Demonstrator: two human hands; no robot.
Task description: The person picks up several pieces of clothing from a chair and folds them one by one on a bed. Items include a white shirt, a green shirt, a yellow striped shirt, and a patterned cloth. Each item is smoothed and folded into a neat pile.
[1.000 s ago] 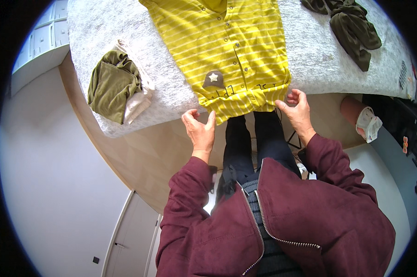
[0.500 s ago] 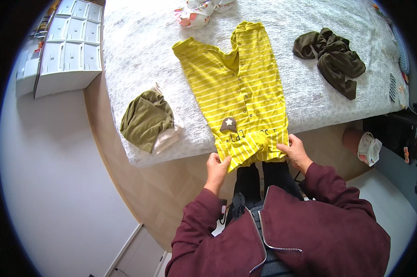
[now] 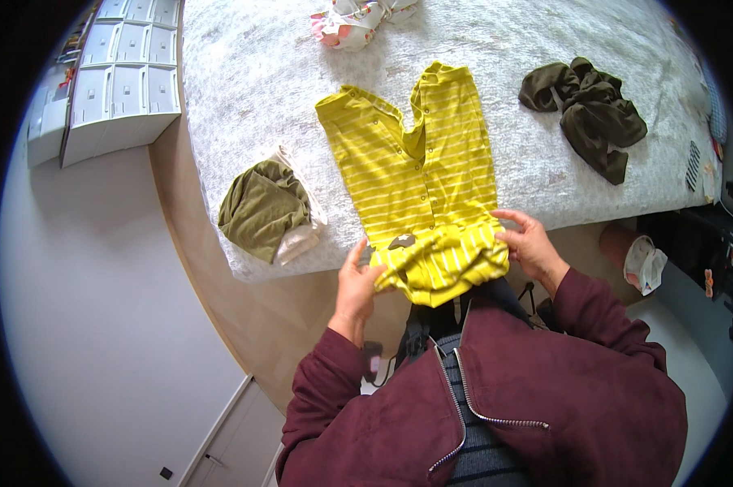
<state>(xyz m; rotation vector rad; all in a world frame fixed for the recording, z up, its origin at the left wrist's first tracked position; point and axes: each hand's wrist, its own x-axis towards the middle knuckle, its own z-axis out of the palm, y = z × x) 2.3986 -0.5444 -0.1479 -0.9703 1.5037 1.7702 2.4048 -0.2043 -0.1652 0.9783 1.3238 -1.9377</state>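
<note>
My jacket [image 3: 496, 406] runs out of the picture at the bottom, so my elbows and lap are not seen. The bunched hem of the yellow shirt [image 3: 423, 178] covers the fingertips of my left hand [image 3: 356, 284] and my right hand [image 3: 530, 243], so how tight my grip is I cannot tell. The patterned cloth [image 3: 358, 16] is cut off by the top edge. The small things on the bed [image 3: 244, 65] at the far right rim are too blurred to name
</note>
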